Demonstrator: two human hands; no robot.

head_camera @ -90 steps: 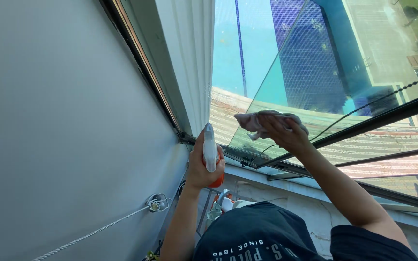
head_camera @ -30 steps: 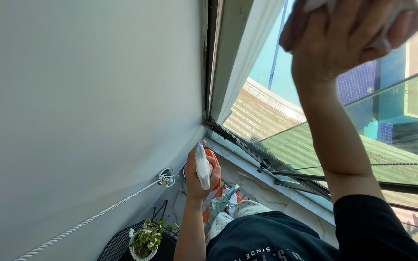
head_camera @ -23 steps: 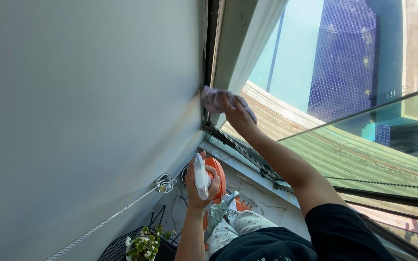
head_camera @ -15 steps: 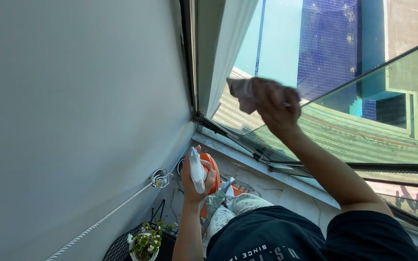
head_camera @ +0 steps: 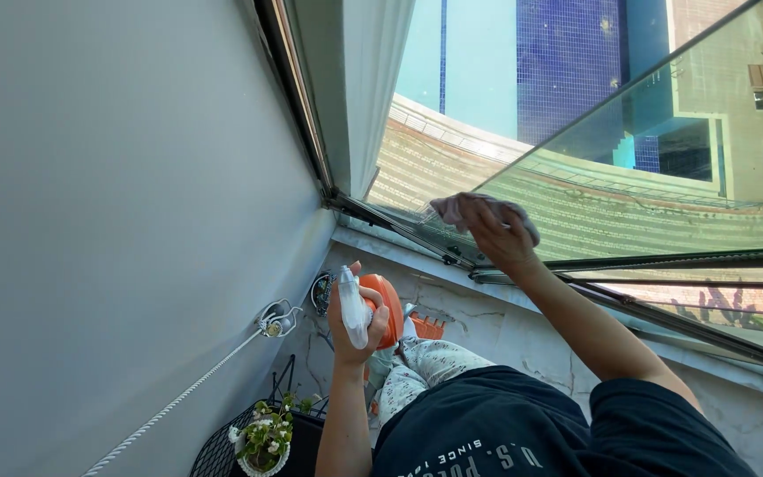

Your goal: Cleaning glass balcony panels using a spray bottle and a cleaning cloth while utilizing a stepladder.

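Wall: the big grey wall (head_camera: pixel 117 203) fills the left side, taking up more of the view than half a second ago.
Window: the open glass pane (head_camera: pixel 629 168) tilts outward on the right, rooftops and a blue tiled building behind it; its dark frame (head_camera: pixel 399 228) meets the wall at the corner.
Curtain: a white curtain (head_camera: pixel 373 79) hangs just beside the frame, same place as before.
Right hand: the right hand (head_camera: pixel 498 237) has dropped from mid-pane to the pane's lower edge, fingers spread and pressed down over the cloth.
Cloth: the pinkish cloth (head_camera: pixel 479 210) lies flat against the glass under that hand, right by the bottom frame rail; earlier it was bunched and higher up.
Left hand: the left hand (head_camera: pixel 352 329) stays low by the wall, closed around the bottle, well apart from the right.
Bottle: the orange spray bottle (head_camera: pixel 373 309) with its white nozzle, barely shifted.
Rope: a white cord (head_camera: pixel 169 408) runs to a wall hook.
Plant: a small potted plant (head_camera: pixel 262 437), bottom left.
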